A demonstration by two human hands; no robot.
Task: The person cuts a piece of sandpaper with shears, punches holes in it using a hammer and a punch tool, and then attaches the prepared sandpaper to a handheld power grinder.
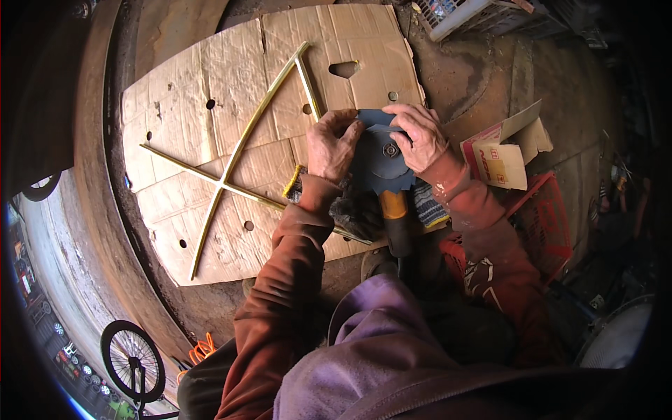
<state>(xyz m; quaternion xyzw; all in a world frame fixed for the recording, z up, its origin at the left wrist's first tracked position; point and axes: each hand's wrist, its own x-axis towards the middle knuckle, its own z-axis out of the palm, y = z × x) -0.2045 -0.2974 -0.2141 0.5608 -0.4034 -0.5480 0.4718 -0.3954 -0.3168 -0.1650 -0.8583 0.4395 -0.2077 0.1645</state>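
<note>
My left hand [332, 145] pinches the left edge of a blue-grey abrasive sheet [371, 117] between thumb and fingers. The sheet's ragged edges spread around the round disc [376, 162] of an angle grinder [394, 206]. My right hand [422, 140] curls over the right side, its fingertips closed at the sheet's upper right. A nut sits in the disc's middle. The grinder has an orange-yellow neck and a dark body pointing toward me. Dark work gloves [355, 215] lie under my left wrist, and a striped knit glove [428, 204] lies under my right forearm.
A gold-coloured frame of crossed metal bars [239, 152] lies on a flattened cardboard sheet [175, 112] with holes. To the right are an open cardboard box [498, 155] and a red plastic crate [549, 224]. A grey crate [462, 17] stands at the far right, a bicycle wheel [133, 360] lower left.
</note>
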